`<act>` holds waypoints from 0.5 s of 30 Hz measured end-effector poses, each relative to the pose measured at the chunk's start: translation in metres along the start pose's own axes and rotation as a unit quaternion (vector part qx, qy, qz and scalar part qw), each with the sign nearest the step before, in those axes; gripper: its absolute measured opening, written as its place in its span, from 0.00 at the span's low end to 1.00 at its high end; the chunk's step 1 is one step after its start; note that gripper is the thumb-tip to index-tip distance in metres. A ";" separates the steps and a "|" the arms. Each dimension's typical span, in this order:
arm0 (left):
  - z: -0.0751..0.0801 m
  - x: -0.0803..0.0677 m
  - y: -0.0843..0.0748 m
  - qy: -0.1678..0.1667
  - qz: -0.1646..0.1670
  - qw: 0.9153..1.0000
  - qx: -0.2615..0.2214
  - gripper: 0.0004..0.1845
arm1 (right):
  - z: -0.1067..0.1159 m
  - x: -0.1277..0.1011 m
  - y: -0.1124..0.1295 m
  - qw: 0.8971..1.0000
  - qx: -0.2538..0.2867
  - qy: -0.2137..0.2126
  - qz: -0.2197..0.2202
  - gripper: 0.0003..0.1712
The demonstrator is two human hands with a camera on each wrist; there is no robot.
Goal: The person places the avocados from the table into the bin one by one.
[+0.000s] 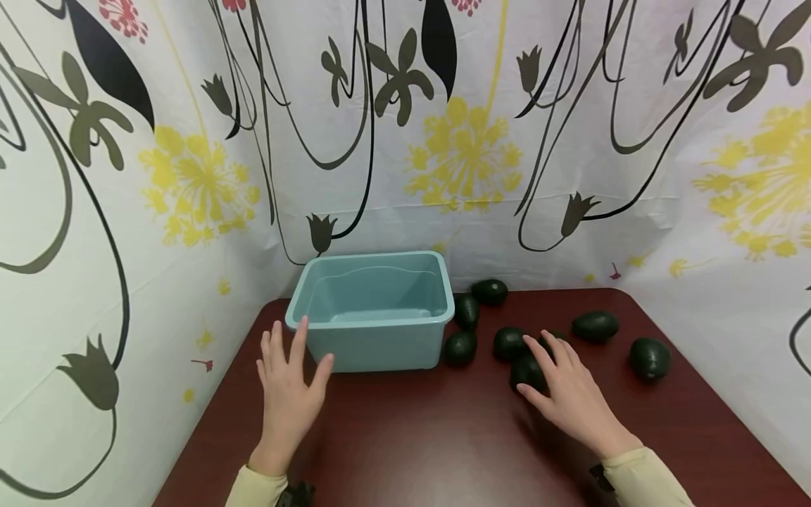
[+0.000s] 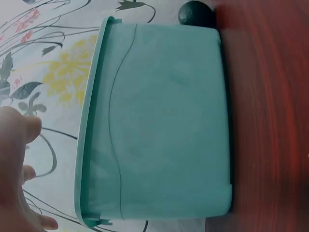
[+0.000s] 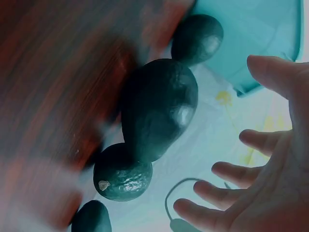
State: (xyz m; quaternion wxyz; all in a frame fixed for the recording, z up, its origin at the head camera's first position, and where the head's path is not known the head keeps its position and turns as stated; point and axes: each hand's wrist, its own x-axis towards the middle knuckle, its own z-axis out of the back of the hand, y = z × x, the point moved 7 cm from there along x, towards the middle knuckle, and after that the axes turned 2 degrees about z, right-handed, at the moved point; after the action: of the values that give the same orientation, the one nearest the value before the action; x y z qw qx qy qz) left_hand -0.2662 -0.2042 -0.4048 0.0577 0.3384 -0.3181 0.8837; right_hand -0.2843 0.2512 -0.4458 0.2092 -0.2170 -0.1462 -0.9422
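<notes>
Head view, left hand [image 1: 291, 391]: fingers spread and released, in front of the near left corner of the blue-green bin [image 1: 380, 348].
Head view, right hand [image 1: 573, 394]: grasping nothing, fingers parted above the nearest avocado [image 1: 526, 373]; contact cannot be told from here.
Head view, avocados [image 1: 595, 326]: all on the dark red table [image 1: 431, 436]; three gather by the bin's right side, others lie under and around the right hand, two of them farther right.
Head view, backdrop: floral sheet [image 1: 380, 190] behind the bin and table.
Left wrist view, bin: its side wall fills the middle, the left hand's fingers apart from the rim.
Left wrist view, avocado by the bin: one dark end shows at the top.
Right wrist view, avocados: four in a slanting row, the right hand's spread fingers apart from them.
Right wrist view, bin: one corner shows at upper right.
</notes>
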 end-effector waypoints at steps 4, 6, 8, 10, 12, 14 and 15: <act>0.006 0.010 0.011 -0.014 0.011 0.999 -0.029 0.41 | -0.003 0.006 0.000 1.000 -0.007 0.016 0.023 0.49; 0.008 0.015 0.017 -0.017 0.018 0.999 -0.041 0.40 | -0.005 0.009 0.001 0.999 -0.009 0.023 0.033 0.49; 0.008 0.020 0.022 -0.015 0.029 0.998 -0.060 0.40 | -0.007 0.012 0.001 0.999 -0.009 0.030 0.044 0.49; 0.008 0.023 0.028 -0.010 0.047 0.996 -0.077 0.39 | -0.008 0.014 0.001 0.998 -0.010 0.037 0.054 0.48; 0.006 0.026 0.034 -0.002 0.063 0.994 -0.095 0.38 | -0.010 0.015 0.001 0.997 -0.013 0.044 0.060 0.48; 0.004 0.029 0.040 0.007 0.076 0.991 -0.109 0.37 | -0.011 0.015 -0.001 0.996 -0.015 0.051 0.066 0.47; 0.002 0.031 0.043 0.013 0.082 0.990 -0.114 0.36 | -0.012 0.015 -0.001 0.996 -0.016 0.054 0.069 0.47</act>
State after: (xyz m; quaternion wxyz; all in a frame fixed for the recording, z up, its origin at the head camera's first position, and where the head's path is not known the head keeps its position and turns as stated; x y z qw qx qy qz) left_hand -0.3021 -0.2429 -0.4061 0.0271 0.2912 -0.4432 0.8474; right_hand -0.3011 0.2430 -0.4494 0.2776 -0.1787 -0.1045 -0.9381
